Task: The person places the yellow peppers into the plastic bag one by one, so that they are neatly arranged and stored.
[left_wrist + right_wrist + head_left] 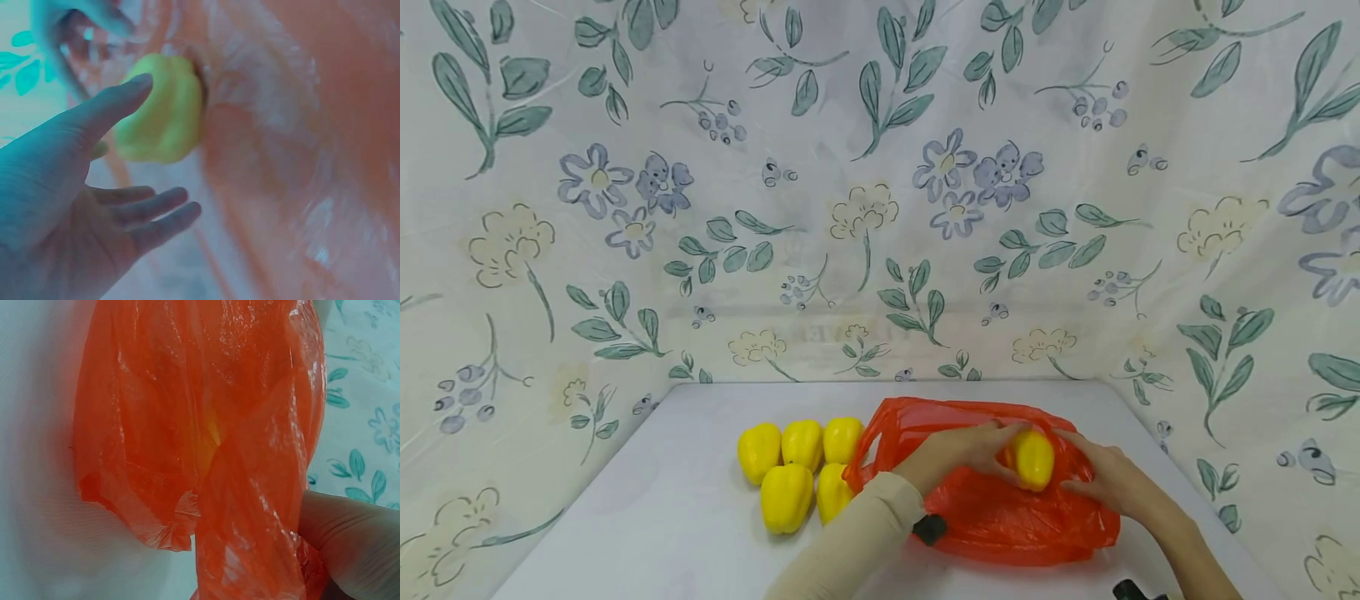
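Left hand (973, 450) — open — against yellow pepper (1032, 459)

You have open table (647, 517) along the whole left edge and the near left corner, so a hand can come in there unhindered. Toward the middle, a cluster of five yellow peppers (797, 471) blocks the way, packed touching one another and just beside the orange bag (1000, 517), with no gap between them and the bag's left handle. The bag sprawls across the right half, nearly to the right edge, leaving only a thin strip of bare surface there. Behind bag and peppers, a band of table runs free to the far edge, where the floral cloth backdrop (880, 208) rises and closes off the back and both sides.
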The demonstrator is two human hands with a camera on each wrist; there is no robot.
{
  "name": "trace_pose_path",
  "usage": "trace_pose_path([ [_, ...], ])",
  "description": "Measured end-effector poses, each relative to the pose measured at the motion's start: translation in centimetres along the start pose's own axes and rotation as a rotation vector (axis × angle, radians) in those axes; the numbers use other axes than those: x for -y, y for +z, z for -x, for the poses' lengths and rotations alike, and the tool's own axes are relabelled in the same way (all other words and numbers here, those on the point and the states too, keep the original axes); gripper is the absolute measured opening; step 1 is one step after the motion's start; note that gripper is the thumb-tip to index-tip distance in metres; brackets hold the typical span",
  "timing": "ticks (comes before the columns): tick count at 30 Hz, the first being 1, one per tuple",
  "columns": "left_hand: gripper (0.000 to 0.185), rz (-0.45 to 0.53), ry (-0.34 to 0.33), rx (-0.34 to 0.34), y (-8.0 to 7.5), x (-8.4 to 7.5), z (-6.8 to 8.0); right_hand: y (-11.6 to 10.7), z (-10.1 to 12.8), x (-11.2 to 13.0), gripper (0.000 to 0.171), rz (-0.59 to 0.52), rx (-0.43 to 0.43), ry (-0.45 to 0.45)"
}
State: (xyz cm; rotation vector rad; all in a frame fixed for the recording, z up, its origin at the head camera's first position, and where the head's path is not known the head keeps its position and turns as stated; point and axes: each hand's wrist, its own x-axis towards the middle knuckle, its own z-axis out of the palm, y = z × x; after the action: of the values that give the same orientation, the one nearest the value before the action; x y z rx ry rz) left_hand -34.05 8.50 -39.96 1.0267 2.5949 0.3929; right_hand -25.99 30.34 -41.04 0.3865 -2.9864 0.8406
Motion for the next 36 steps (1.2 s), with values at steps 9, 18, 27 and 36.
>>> trace_pose_path([
  [9,0.078,-0.140,0.148,0.002,-3.2,1.4,5.0,0.2,-0.1,0.2,0.077,-0.011,0.013,0.034],
  [18,0.076,-0.108,0.166,-0.086,-6.2,3.0,12.4,0.3,-0.1,0.4,0.077,0.000,0.023,0.038],
  [27,0.076,-0.048,0.100,-0.217,-6.8,6.8,17.4,0.4,-0.3,0.2,0.077,-0.025,0.022,0.049],
  [36,0.073,-0.002,-0.035,-0.314,-5.7,11.0,22.3,0.4,-0.3,0.3,0.077,-0.007,0.017,0.045],
])
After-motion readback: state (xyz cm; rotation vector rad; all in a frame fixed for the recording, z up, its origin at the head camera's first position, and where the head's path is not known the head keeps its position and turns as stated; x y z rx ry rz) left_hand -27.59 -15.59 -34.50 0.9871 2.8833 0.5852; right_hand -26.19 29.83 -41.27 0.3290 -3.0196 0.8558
